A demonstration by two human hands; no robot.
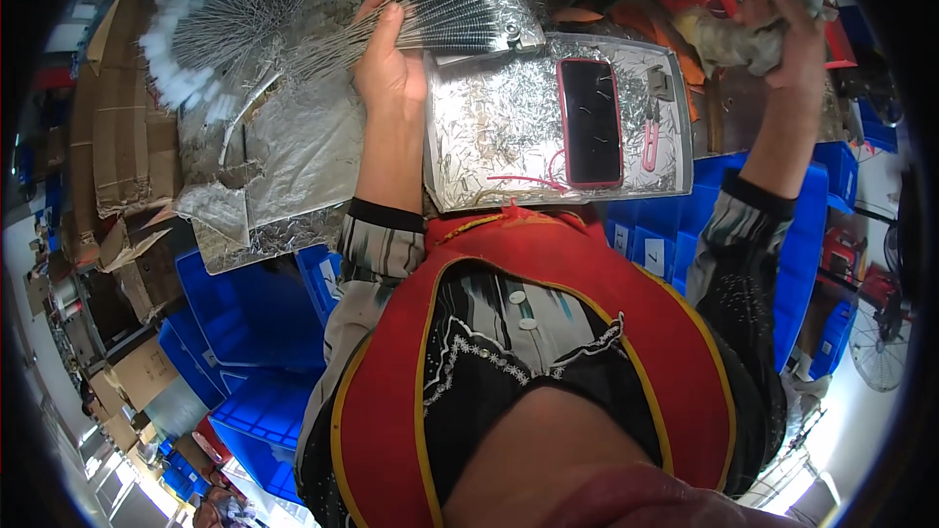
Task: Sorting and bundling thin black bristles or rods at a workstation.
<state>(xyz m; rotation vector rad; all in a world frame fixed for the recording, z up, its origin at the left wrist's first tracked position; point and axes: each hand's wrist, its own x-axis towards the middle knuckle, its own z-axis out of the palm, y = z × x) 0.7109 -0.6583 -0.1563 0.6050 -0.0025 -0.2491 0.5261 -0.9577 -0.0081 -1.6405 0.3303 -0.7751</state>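
Observation:
A fanned bundle of thin wire brushes [445,15] is gripped in my left hand [388,64], thumb laid across the stems. Their dark, ridged heads point right, over a metal block [523,24]. To the left lies a bigger spread of thin wire stems with white tips [176,49]. My right hand [800,34] is raised at the far right, beside a crumpled greyish thing [729,39] that I cannot make out. Blur hides its fingers, so whether they hold anything is unclear.
A shallow tray [489,137] strewn with metal clippings is in front of me. On it lie a phone [591,122] in a red case and a pink-handled cutter [651,137]. Blue bins [254,308] stand below the bench, with cardboard [132,127] at left.

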